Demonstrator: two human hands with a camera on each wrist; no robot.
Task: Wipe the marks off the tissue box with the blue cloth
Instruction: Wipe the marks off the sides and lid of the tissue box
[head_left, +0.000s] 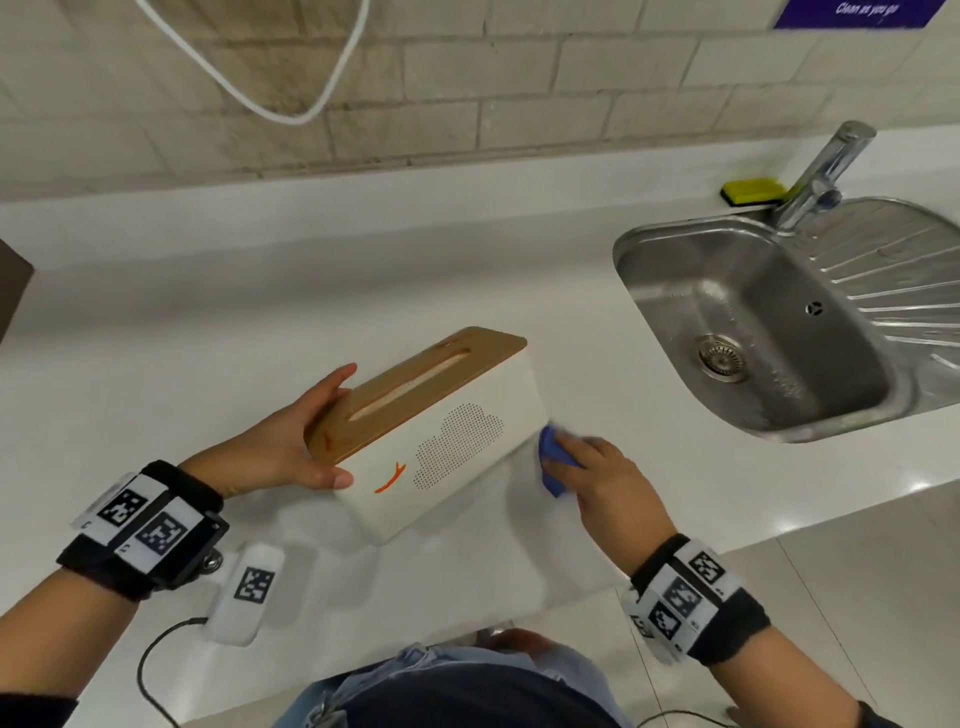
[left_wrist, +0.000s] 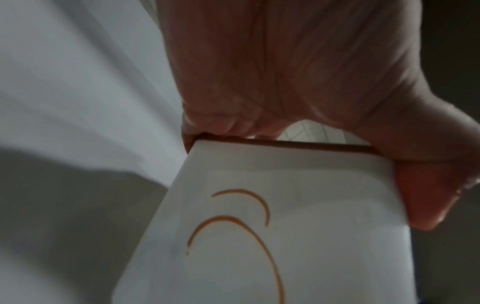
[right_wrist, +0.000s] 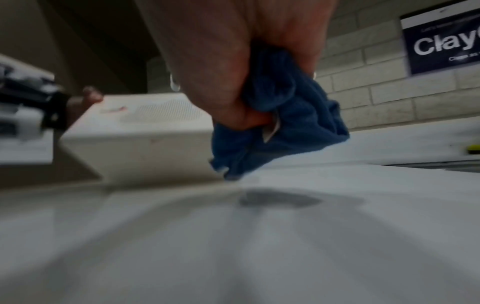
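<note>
Tissue box (head_left: 447, 447): white body, brown slotted lid, tilted on the white tabletop (head_left: 208, 312), one lower edge down. Orange marks (head_left: 389, 478) on its side; two curved ones (left_wrist: 233, 226) on the end face. Left hand (head_left: 280, 441): fingers clamped on the box's near end, thumb on the side. Right hand (head_left: 608, 483): fingers curled tight round the bunched blue cloth (head_left: 553, 462), which touched the box's far lower corner and the tabletop. Steel sink (head_left: 649, 249) lay to the right, well apart.
</note>
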